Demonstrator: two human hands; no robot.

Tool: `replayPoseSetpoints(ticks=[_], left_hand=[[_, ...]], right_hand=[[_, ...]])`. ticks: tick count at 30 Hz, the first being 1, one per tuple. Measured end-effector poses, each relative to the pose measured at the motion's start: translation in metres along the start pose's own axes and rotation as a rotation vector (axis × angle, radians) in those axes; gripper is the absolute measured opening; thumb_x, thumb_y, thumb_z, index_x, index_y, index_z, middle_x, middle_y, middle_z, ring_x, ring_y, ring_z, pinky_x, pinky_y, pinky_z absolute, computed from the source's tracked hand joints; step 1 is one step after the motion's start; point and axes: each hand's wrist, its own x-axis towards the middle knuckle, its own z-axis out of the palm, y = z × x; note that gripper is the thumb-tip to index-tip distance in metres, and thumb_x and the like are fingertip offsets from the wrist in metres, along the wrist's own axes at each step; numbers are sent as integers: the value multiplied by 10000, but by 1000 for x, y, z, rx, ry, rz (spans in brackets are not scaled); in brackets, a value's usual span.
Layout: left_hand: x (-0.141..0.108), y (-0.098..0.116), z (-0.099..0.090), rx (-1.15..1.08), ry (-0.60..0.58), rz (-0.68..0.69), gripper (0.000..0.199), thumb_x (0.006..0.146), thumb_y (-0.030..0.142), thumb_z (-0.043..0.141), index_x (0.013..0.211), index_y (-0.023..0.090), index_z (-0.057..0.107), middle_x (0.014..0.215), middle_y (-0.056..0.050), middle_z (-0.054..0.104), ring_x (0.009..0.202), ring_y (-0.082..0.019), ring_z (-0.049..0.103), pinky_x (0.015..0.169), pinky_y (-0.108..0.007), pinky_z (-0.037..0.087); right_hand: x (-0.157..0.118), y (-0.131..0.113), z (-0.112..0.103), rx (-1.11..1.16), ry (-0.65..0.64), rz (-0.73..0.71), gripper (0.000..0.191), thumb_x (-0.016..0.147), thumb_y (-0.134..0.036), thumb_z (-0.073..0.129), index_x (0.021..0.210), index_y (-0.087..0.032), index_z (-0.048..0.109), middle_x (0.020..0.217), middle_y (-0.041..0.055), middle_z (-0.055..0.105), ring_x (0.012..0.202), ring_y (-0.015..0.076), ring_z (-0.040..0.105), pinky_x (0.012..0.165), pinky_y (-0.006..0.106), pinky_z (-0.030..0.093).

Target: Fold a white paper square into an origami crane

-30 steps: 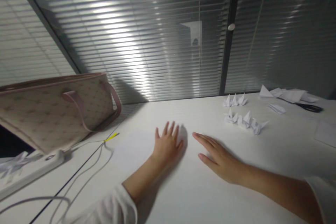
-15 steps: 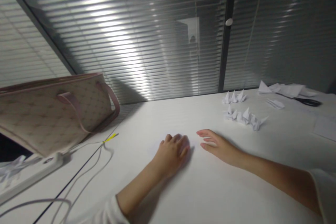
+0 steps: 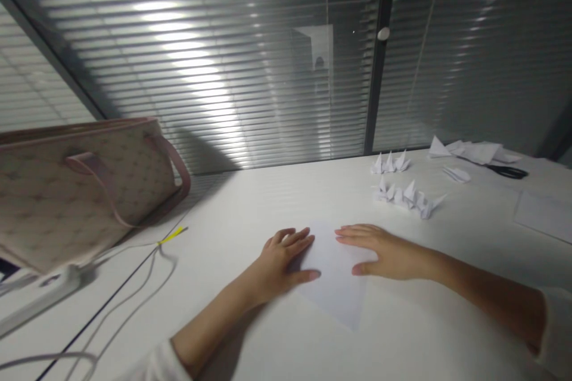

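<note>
Currently, a white paper sheet point(image 3: 333, 274) lies flat at lower centre of the desk point(image 3: 250, 208), between the left hand point(image 3: 281, 262) and the right hand point(image 3: 388, 256). The fingers point(image 3: 297, 239) of both hands are open and extended, resting on the sheet's side edges and gripping nothing. The sheet appears light, thin and soft, liable to slide or crease; its free lower corner offers the best hold. Folded paper cranes point(image 3: 404, 196) stand at upper right, near scissors point(image 3: 507, 171).

The left hand point(image 3: 281, 259) and right hand point(image 3: 386, 254) lie palm-down and open, fingers point(image 3: 299, 237) spread — tips pointing toward each other.
</note>
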Motion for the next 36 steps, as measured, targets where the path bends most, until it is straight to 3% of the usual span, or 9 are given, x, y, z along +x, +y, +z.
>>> replayPoseSetpoints(ticks=[7, 12, 14, 16, 20, 23, 28, 33, 36], left_hand=[[2, 5, -8, 21, 12, 43, 593, 845, 541, 568, 1339, 219, 507, 1412, -98, 485, 1283, -289, 437, 1061, -443, 357], [-1, 6, -20, 22, 21, 20, 721, 822, 592, 561, 1411, 208, 400, 1445, -132, 433, 1309, -283, 422, 1064, -452, 361], [-1, 4, -21, 20, -7, 36, 761, 756, 599, 639, 1379, 203, 453, 1426, -134, 458, 1298, -291, 438, 1062, -440, 371], [0, 2, -20, 17, -28, 56, 717, 720, 570, 694, 1323, 219, 528, 1404, -118, 489, 1289, -290, 450, 1058, -427, 379], [2, -1, -16, 10, -15, 76, 554, 785, 502, 668, 1280, 274, 567, 1376, -70, 529, 1274, -275, 467, 1048, -438, 387], [-1, -2, -12, 0, 2, 90, 500, 833, 473, 626, 1282, 263, 565, 1362, -56, 545, 1288, -260, 451, 1055, -426, 386], [-10, -2, -6, -6, 41, 64, 461, 901, 452, 531, 1301, 225, 546, 1413, -73, 487, 1343, -250, 381, 1077, -431, 371], [-13, -4, -3, 4, 52, 30, 521, 886, 467, 545, 1337, 210, 507, 1433, -96, 459, 1330, -261, 396, 1083, -442, 364], [-13, -6, -4, 12, 39, 20, 556, 865, 476, 570, 1346, 208, 498, 1431, -102, 460, 1315, -270, 416, 1079, -440, 371]], right_hand=[[5, 0, 16, -30, 58, -11, 504, 831, -485, 619, 1276, -255, 566, 1404, 81, 481, 1317, 260, 423, 1098, 480, 321], [5, -6, 15, -48, 49, -59, 423, 895, -433, 553, 1296, -298, 540, 1394, 44, 497, 1317, 240, 425, 1105, 467, 317], [3, -8, 14, -90, 47, -75, 408, 924, -420, 507, 1315, -305, 519, 1407, 35, 482, 1321, 237, 420, 1109, 473, 312], [2, -11, 13, -135, 47, -78, 389, 952, -406, 451, 1322, -305, 514, 1410, 27, 481, 1321, 229, 419, 1104, 466, 322], [2, -13, 14, -119, 62, -52, 373, 969, -389, 410, 1304, -293, 542, 1386, 17, 517, 1314, 204, 426, 1108, 424, 325], [5, -10, 15, -59, 147, 42, 358, 943, -390, 467, 1267, -285, 578, 1367, 26, 538, 1287, 199, 446, 1100, 395, 327], [21, -2, 16, -77, 303, 326, 552, 695, -390, 764, 1163, -144, 605, 1155, 153, 579, 1118, 314, 504, 977, 506, 387], [38, -6, 16, -1, 285, 474, 407, 602, -283, 834, 927, -147, 630, 1004, 98, 587, 1009, 276, 534, 912, 449, 431], [45, -9, 18, 96, 236, 524, 402, 685, -271, 791, 1007, -123, 601, 989, 84, 611, 923, 229, 586, 826, 405, 495]])
